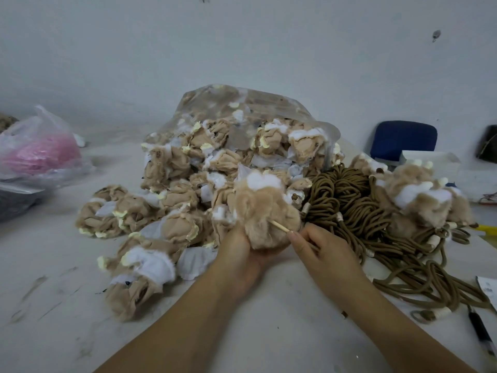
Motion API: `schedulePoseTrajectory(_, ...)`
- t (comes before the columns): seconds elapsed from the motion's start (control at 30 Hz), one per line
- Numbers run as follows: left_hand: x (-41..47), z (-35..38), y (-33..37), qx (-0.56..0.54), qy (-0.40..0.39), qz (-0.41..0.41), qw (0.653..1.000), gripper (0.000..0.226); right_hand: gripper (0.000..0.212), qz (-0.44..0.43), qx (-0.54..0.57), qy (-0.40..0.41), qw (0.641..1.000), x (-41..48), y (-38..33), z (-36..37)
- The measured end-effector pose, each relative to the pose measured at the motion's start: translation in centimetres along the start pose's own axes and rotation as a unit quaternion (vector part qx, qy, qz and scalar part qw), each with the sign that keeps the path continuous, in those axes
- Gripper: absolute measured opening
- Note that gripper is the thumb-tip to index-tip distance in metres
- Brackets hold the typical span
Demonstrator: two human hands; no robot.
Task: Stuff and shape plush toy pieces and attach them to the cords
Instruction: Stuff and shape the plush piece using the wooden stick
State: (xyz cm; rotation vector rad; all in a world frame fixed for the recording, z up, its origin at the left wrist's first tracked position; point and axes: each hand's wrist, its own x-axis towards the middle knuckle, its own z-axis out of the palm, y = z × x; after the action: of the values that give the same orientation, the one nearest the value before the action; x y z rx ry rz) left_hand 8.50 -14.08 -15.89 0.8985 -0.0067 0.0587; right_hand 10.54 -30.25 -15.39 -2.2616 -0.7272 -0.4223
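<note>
My left hand (239,251) cups a fluffy tan plush piece (262,211) with white patches at its top, held just above the table. My right hand (320,246) pinches a thin wooden stick (279,226) whose tip pokes into the plush from the right. A heap of inside-out tan and white plush pieces (172,200) spills from a clear plastic bag (242,109) behind my hands. A tangle of brown cords (357,211) lies to the right, with finished fluffy pieces (419,195) resting on it.
The white table (67,305) carries a plastic bag with something pink (40,152) at far left. A blue chair (403,138) stands at the back right beside a white box (430,160). A black pen (481,332) lies near the right edge.
</note>
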Motion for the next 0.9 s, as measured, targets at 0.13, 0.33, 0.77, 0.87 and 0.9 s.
schedulePoseTrajectory(0.13,-0.1,0.2,-0.8,0.091,-0.001,-0.047,0.995,0.035,0.051,0.013,0.017,0.025,0.999,0.0,-0.3,0.2)
schedulePoseTrajectory(0.33,-0.3,0.2,-0.4,0.42,0.228,0.229,0.848,0.024,0.053,0.056,-0.002,0.052,0.997,0.6,1.2,-1.0)
schedulePoseTrajectory(0.77,-0.6,0.6,0.9,0.144,0.093,0.176,0.969,0.044,0.043,0.02,-0.032,0.004,0.999,0.3,1.7,-0.1)
schedulePoseTrajectory(0.87,-0.5,0.4,1.1,0.12,0.101,0.19,0.969,0.049,0.044,0.029,-0.015,-0.006,0.999,0.4,1.6,-0.3)
schedulePoseTrajectory(0.9,-0.4,0.4,1.2,0.108,0.099,0.192,0.97,0.046,0.044,0.031,-0.012,-0.005,0.999,0.4,1.5,-0.3)
